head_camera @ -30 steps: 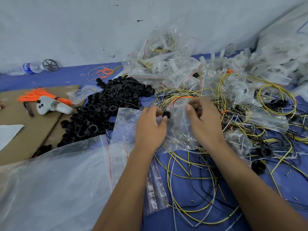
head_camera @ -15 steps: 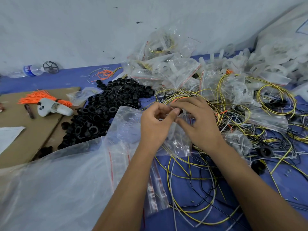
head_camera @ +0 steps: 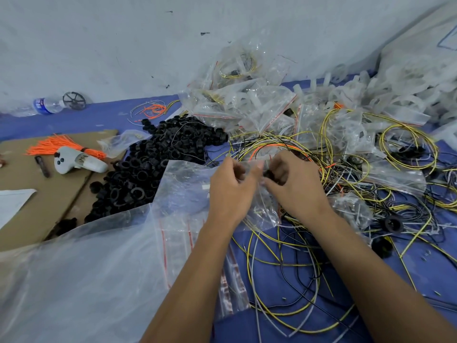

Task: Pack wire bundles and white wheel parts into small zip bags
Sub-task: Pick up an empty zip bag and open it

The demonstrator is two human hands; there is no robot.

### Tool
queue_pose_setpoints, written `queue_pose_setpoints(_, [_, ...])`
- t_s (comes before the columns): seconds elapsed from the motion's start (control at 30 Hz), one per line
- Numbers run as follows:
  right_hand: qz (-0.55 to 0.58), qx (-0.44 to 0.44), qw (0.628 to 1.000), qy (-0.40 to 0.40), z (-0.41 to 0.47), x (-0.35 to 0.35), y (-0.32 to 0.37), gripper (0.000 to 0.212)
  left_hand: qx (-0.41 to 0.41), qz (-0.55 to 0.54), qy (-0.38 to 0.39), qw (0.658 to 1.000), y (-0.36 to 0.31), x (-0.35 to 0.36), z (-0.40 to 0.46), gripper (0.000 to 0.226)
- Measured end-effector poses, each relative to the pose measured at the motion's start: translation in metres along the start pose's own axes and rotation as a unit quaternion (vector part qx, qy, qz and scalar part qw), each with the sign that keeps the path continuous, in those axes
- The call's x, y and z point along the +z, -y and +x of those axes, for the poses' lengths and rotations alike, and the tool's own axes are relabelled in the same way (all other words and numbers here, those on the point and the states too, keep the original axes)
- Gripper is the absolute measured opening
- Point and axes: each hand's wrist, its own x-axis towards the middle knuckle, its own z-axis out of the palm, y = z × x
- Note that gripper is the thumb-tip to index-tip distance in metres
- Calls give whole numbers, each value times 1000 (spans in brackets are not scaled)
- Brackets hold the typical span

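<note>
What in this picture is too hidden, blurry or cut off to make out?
All in the head view:
- Small black part: curled fingers of the right hand cover most of it; its shape is unclear.
- Small zip bag: both hands hide its mouth, the left hand pinching it; open or sealed is unclear.
- Water bottle: label too small to read.
- Large plastic sheet: cut off by the left and bottom edges.
</note>
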Motion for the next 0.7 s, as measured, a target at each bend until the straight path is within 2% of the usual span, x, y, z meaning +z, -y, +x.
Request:
queue_pose_setpoints(0.07, [-7,-30,999,30,-1,2,1,19,19,35,2,999,-3,0,-2,38])
queue_pose_setpoints(0.13, [-24,-54,997,43,0,1,1,19,52,56,4,997,-6,0,-2,25])
queue_pose_setpoints(0.27, [-45,-80,993,69,0,-2,4,18,84,43,-3,996,-10,0,-4,12])
queue_pose_setpoints(0.4, [15,-38,991,127,-3,-2,9,27,137,3,-49,989,-16,-2,-7,13])
queue_pose_setpoints(0.5, [23,-21,992,126,-3,-4,12,40,195,-29,-60,978,-23,0,-11,16])
queue_pose_setpoints(0.57, [14,-12,991,130,-3,-5,10,35,227,-34,-66,971,-26,4,-15,18])
queue_pose_setpoints(0.63, [18,-15,990,140,-3,-3,9,21,246,-35,-78,966,-26,7,-18,18])
queue_pose_setpoints(0.67, [52,-24,987,152,-5,-3,11,17,251,-30,-88,964,-26,7,-19,19])
queue_pose_setpoints(0.7, [117,-34,978,171,-7,-2,13,20,256,-22,-100,961,-26,8,-19,19])
